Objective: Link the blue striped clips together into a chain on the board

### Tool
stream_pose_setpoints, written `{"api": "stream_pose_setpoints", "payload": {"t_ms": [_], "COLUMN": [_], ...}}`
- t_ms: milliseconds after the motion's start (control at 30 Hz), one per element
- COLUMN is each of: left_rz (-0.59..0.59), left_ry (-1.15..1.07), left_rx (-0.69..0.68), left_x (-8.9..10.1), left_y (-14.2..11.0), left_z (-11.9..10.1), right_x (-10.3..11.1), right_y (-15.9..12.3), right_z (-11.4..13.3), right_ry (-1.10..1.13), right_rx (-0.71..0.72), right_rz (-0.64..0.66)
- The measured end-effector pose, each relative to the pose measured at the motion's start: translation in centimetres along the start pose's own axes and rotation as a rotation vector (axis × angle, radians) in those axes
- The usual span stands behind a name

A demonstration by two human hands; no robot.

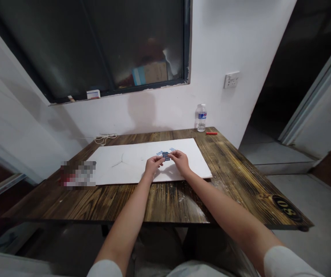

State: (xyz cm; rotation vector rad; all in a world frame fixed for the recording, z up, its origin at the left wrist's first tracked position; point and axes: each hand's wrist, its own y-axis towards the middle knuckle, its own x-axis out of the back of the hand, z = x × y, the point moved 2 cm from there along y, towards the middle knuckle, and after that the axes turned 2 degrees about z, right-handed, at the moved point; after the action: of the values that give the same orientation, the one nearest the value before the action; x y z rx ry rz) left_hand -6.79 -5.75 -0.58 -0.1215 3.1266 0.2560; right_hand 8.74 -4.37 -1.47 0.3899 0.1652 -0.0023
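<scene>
Both hands meet over a white board point(138, 152) on the wooden table. Between their fingertips is a small dark-blue slotted piece point(166, 156), too small to make out its kind. My left hand point(153, 164) pinches its left side, and my right hand point(179, 159) pinches its right side. Just beyond the fingers, two lighter blue ladder-like pieces lie on the board, a left one point(159, 153) and a right one point(172, 149). The fingers hide part of the held piece.
At the back right stand a water bottle point(201, 118) and a red pen point(211, 133). A white cable point(104, 137) lies coiled at the back left. Some blurred item point(79, 174) covers the board's left end. The wooden table point(234, 184) meets the wall behind.
</scene>
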Motion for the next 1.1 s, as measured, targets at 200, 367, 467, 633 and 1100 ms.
{"api": "stream_pose_setpoints", "payload": {"t_ms": [200, 367, 467, 633, 1100], "left_rz": [0.061, 0.090, 0.088, 0.046, -0.339], "left_ry": [0.014, 0.015, 0.015, 0.025, -0.250], "left_rx": [-0.014, -0.048, -0.056, -0.042, -0.031], "left_x": [-0.2, -0.3, -0.3, -0.1, 2.8], "left_y": [0.0, 0.0, 0.0, 0.0, 0.8], "left_z": [0.1, 0.1, 0.2, 0.1, -1.2], "right_x": [0.0, -0.1, -0.1, -0.2, -3.6], "right_y": [-0.3, -0.4, -0.4, -0.4, -3.4], "right_z": [0.0, 0.2, 0.4, 0.2, 1.0], "right_ry": [-0.032, 0.011, -0.011, -0.028, -0.863], "right_rx": [-0.045, -0.051, -0.039, -0.034, 0.416], "right_rz": [-0.025, 0.000, -0.020, -0.001, 0.594]}}
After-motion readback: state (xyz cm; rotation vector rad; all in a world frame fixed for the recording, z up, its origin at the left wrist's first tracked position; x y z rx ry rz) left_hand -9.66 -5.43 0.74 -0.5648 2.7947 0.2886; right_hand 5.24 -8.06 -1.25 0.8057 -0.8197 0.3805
